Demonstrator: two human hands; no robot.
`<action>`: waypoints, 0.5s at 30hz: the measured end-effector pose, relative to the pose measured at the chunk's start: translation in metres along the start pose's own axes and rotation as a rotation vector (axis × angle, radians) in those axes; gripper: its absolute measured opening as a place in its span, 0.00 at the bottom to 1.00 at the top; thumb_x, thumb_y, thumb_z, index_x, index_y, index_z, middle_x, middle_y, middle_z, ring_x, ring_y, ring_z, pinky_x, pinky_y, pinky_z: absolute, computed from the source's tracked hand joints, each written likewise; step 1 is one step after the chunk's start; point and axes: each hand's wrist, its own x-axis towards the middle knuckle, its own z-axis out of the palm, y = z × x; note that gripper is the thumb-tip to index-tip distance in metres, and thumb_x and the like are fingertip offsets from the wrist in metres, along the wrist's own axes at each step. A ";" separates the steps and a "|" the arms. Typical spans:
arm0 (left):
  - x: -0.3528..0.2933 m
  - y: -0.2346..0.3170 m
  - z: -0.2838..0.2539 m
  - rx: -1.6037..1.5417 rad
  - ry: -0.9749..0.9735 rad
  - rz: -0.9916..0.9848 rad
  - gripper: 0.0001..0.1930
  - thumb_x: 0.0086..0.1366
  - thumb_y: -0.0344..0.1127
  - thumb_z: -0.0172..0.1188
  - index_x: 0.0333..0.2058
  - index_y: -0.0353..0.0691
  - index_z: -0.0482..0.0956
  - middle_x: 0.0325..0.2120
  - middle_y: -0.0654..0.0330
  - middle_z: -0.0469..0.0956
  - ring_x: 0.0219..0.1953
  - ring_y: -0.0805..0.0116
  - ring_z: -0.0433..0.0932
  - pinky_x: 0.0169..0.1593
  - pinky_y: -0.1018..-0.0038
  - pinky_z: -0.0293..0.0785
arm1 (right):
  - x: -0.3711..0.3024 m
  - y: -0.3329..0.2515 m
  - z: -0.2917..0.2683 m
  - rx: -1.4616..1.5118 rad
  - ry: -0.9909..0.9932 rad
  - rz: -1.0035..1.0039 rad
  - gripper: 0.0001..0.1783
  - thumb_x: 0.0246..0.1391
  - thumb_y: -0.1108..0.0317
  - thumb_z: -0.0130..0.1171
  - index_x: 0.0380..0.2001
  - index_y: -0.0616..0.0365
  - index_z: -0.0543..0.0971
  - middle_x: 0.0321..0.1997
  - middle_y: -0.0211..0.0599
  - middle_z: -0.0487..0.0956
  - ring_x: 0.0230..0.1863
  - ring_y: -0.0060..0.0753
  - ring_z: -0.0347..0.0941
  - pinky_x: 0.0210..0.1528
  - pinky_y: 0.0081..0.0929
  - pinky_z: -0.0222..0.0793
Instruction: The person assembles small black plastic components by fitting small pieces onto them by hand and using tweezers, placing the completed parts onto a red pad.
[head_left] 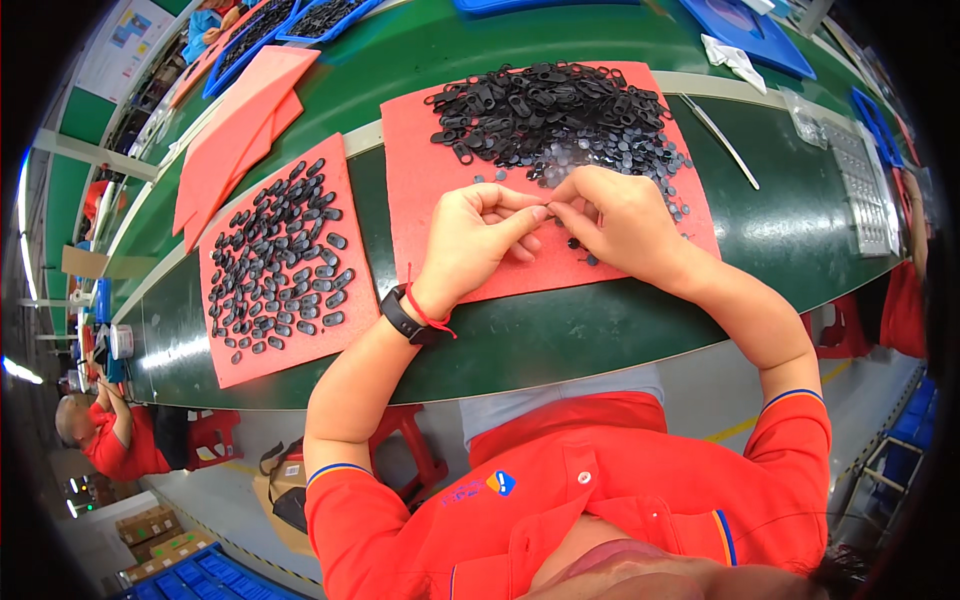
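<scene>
Nearest the head camera is my red shirt [610, 470]; beyond it, my left hand [482, 235] and right hand [628, 222] meet over the large pink foam mat [415, 170]. Each is narrowed to a pinch of thumb and finger, around what seems a small dark piece [550, 208] between the tips, too covered to tell more. Doing this well, I judge, takes light, even pressure, one hand steadying while the other does the fine work, low over the foam. Loose round discs [640, 152] lie just beyond my fingers, before a heap of black oval parts [540, 100]; a careless knuckle could scatter them. To my left, a smaller mat [240, 368] carries black oblong pieces [290, 260]; to my right lies a thin pale tool [722, 143], apart from my hands.
</scene>
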 end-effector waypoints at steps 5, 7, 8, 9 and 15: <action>0.005 0.001 -0.013 0.006 0.145 0.116 0.09 0.58 0.28 0.59 0.35 0.28 0.75 0.25 0.58 0.78 0.23 0.76 0.77 0.23 0.83 0.74 | 0.003 0.004 -0.006 0.003 0.028 0.029 0.05 0.44 0.74 0.61 0.26 0.60 0.77 0.23 0.34 0.75 0.19 0.26 0.72 0.21 0.22 0.66; 0.005 0.006 -0.019 -0.010 0.173 0.138 0.09 0.58 0.29 0.59 0.35 0.29 0.75 0.25 0.58 0.78 0.23 0.76 0.77 0.23 0.83 0.73 | 0.005 0.006 -0.008 -0.018 0.021 0.002 0.04 0.44 0.74 0.61 0.26 0.60 0.77 0.23 0.33 0.75 0.19 0.25 0.70 0.20 0.21 0.65; 0.005 0.008 -0.020 -0.030 0.197 0.160 0.09 0.59 0.29 0.59 0.35 0.29 0.75 0.25 0.58 0.78 0.23 0.76 0.77 0.23 0.84 0.73 | 0.005 0.008 -0.009 -0.043 0.013 -0.023 0.03 0.44 0.74 0.61 0.25 0.59 0.77 0.22 0.33 0.74 0.18 0.23 0.69 0.20 0.20 0.63; 0.006 0.008 -0.021 -0.034 0.206 0.174 0.09 0.59 0.29 0.59 0.35 0.29 0.75 0.25 0.58 0.78 0.23 0.76 0.77 0.24 0.84 0.73 | 0.006 0.010 -0.012 -0.047 0.015 -0.021 0.03 0.44 0.74 0.61 0.25 0.59 0.77 0.22 0.33 0.74 0.18 0.23 0.69 0.20 0.20 0.63; 0.005 0.007 -0.021 -0.085 0.162 0.209 0.09 0.59 0.29 0.58 0.37 0.31 0.76 0.24 0.59 0.78 0.23 0.77 0.76 0.24 0.84 0.73 | 0.024 0.043 -0.051 -0.370 0.164 0.148 0.09 0.47 0.65 0.60 0.30 0.57 0.77 0.28 0.32 0.76 0.23 0.25 0.71 0.26 0.23 0.66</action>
